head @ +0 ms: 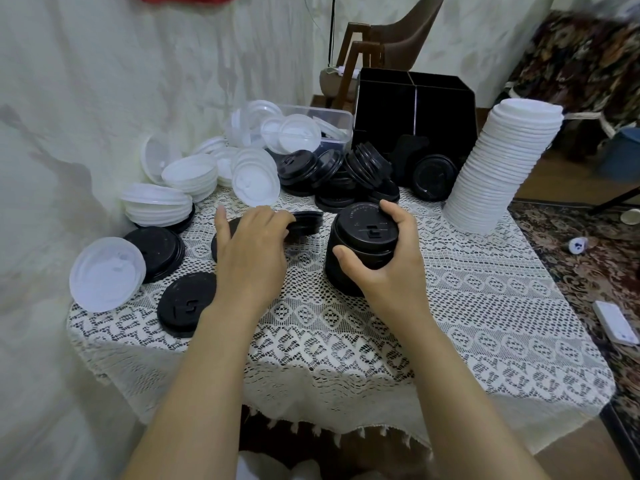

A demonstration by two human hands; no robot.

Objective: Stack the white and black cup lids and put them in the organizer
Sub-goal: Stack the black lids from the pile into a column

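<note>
Just in front of the organizer, in the head view: right hand, thumb and fingers clamped round a short black stack on the tablecloth. Front-left of the organizer, left hand, fingers curled over a bunch of lids, also black. Right of the organizer, a tall white stack, built but not stowed. Against the organizer's front, a black heap; further left, a white heap, both unstacked. No lids visible inside the organizer: likely about halfway.

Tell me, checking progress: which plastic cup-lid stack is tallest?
The white plastic lid stack at right, taller than the black lid stack the right hand grips.
</note>
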